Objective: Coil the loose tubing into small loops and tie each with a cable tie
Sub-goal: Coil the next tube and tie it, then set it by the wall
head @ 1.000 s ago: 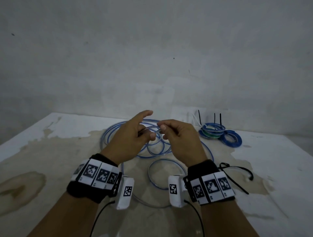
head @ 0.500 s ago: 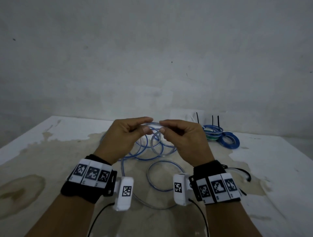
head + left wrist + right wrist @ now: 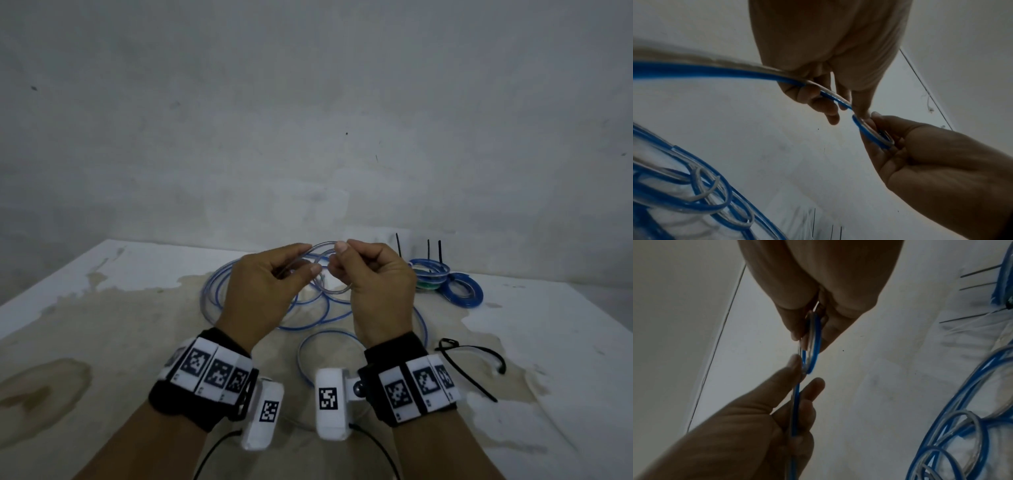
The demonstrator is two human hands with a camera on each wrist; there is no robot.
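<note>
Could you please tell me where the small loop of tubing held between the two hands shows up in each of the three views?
Head: small loop, upper centre, between left hand and right hand.
Left wrist: right of centre, pinched by the right hand coming in from lower right.
Right wrist: centre, seen edge-on, under the right hand's fingers.
Shared landmark: the loose tubing on the table, lower left in the left wrist view, lower right in the right wrist view.
</note>
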